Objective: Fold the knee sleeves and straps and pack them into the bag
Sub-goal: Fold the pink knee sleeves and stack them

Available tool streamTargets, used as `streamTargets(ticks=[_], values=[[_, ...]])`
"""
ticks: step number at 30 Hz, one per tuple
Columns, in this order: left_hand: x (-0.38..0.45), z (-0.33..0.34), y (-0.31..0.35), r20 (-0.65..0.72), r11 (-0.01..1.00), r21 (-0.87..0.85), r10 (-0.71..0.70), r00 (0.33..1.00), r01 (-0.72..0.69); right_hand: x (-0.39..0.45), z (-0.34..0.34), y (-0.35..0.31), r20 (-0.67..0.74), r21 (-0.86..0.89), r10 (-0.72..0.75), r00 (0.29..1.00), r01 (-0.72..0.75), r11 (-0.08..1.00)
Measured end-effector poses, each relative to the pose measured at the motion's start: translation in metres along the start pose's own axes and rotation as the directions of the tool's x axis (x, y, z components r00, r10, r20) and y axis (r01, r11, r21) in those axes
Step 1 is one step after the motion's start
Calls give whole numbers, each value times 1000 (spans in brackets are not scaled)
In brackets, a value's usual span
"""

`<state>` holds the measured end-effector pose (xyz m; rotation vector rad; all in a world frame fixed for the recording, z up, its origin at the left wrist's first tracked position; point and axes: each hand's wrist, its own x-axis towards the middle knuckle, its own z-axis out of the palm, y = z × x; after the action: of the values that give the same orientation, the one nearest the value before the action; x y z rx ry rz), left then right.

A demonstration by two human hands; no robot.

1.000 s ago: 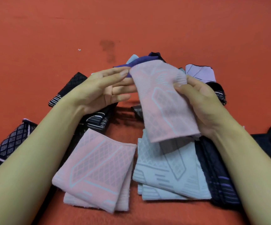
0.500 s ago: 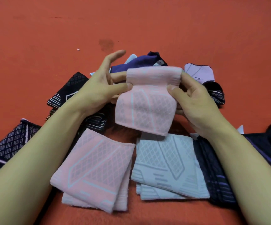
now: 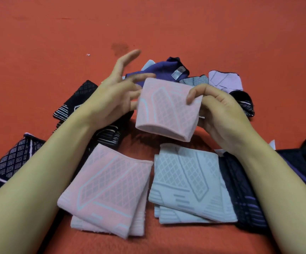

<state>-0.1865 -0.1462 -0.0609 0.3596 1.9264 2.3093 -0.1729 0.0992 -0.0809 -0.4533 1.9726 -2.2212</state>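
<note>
My right hand (image 3: 220,114) pinches the top right edge of a folded pink knee sleeve (image 3: 166,110), holding it in the air above the red surface. My left hand (image 3: 111,98) is beside the sleeve's left edge with fingers spread and straight, some of them touching the fabric. Below lie a pile of folded pink sleeves (image 3: 108,189) and a pile of folded light grey sleeves (image 3: 187,186). No bag is visible.
Black patterned sleeves (image 3: 11,162) lie at the left under my forearm, with more black ones (image 3: 78,99) behind. A purple sleeve (image 3: 163,70), a lilac one (image 3: 223,81) and dark navy ones (image 3: 247,198) lie behind and right. A red cloth surface (image 3: 166,24) stretches beyond.
The pink sleeve went from hanging open to folded in half. My left hand has let go of it and spread its fingers; my right hand still holds it.
</note>
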Motion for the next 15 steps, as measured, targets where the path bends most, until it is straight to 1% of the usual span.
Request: streamTargets(ticks=[1,2,3,5,7,9,10,11,12,15], values=[[1,0,0,-1,997,-62,-52,999,52,0,-1,-2,-5,19,19,1000,-19,1000],[1,0,-1,2,992,-79,-100,995,100,-1,-1,-4,-10,31,34,999,-34,999],[-1,0,-1,16,990,-37,-138,990,139,0,-2,-3,-17,39,47,999,-47,998],[-7,0,-3,79,977,140,-175,982,162,1,-1,0,-29,19,35,999,-35,999],[-12,3,-3,126,944,288,-203,971,160,0,-4,5,-24,-92,-56,998,53,994],[-14,5,-1,118,923,360,-192,974,139,-3,-6,7,49,-231,-115,992,124,965],[-13,6,0,105,922,367,-173,979,124,-5,-5,6,83,-263,-109,991,127,956],[-13,5,1,93,930,349,-153,984,111,-6,-4,5,86,-266,-79,993,99,959],[-12,4,2,83,941,325,-131,988,98,-8,-1,3,65,-228,-27,998,41,973],[-11,-3,5,44,955,287,-88,995,72,-9,2,-2,1,-9,181,983,-181,983]])
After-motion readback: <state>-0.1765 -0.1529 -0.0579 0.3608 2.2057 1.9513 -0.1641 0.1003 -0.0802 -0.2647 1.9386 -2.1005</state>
